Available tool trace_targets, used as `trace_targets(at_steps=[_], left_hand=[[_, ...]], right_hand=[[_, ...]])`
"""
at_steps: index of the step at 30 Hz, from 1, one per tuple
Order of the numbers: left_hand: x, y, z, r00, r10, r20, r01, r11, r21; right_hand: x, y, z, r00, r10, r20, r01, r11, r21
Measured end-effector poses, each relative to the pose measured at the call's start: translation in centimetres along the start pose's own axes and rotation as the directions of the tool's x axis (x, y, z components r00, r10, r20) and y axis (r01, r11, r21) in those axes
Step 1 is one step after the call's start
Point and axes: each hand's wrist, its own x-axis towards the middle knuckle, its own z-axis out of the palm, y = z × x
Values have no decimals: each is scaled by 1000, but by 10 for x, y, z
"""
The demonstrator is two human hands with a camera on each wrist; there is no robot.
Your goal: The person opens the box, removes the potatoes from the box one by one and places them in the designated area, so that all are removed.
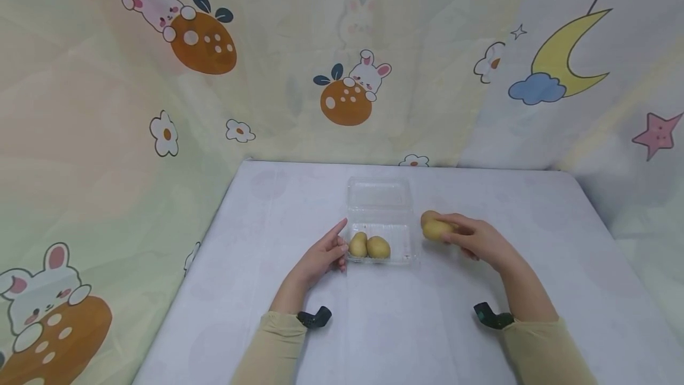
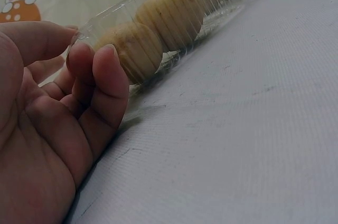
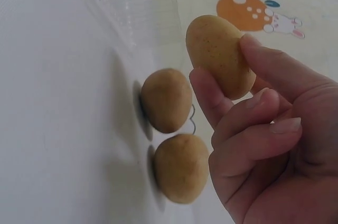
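A clear plastic clamshell box point(image 1: 399, 245) stands on the table with its lid point(image 1: 379, 193) laid back. Inside it, side by side at the left, are two potatoes point(image 1: 378, 248). My left hand point(image 1: 319, 259) is at the box's left edge, thumb and fingers gripping the corner of its wall point(image 2: 119, 10) in the left wrist view. Just right of the box, my right hand point(image 1: 481, 242) pinches a potato point(image 3: 217, 55) between thumb and fingers, above the table. Beyond it lie two loose potatoes point(image 3: 168, 100), one of them mostly hidden by the right hand in the head view.
A white cloth covers the table point(image 1: 224, 314). Behind and beside it hangs a printed curtain point(image 1: 288, 64) with rabbits, flowers and a moon. Each wrist wears a small black device, one on the left point(image 1: 315, 317) and one on the right point(image 1: 493, 316).
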Motion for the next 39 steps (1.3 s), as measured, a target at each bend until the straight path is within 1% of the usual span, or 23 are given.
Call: trace_targets(at_steps=[5,10,14,20,26,34,39], left_hand=[[-1,1,1,1000,-2,-5,2,1000,5],[-1,2,1,1000,-1,-5,1,1000,6],[-1,3,1,1000,-4,-2,4,1000,6],[-1,4,1,1000,-5,-2,5,1000,9],[-1,5,2,1000,-14,-5,14,1000,8],[-1,6,2,1000,-20,-7,20,1000,6],[-2,7,2,1000,-21,-2,21,1000,5]], right_hand=[[-8,12,-1,1000,-9,-14,10,1000,8],[-10,23,3,1000,26,-3,-26,999,31],[-9,30,8,999,34,6,-34,998,50],[-8,34,15,1000,14,6,-14,999,41],[-8,37,22,999,41,9,-41,999,22],[-6,41,22,998,52,16,-53,999,13],[-4,45,22,998,53,39,-54,999,2]])
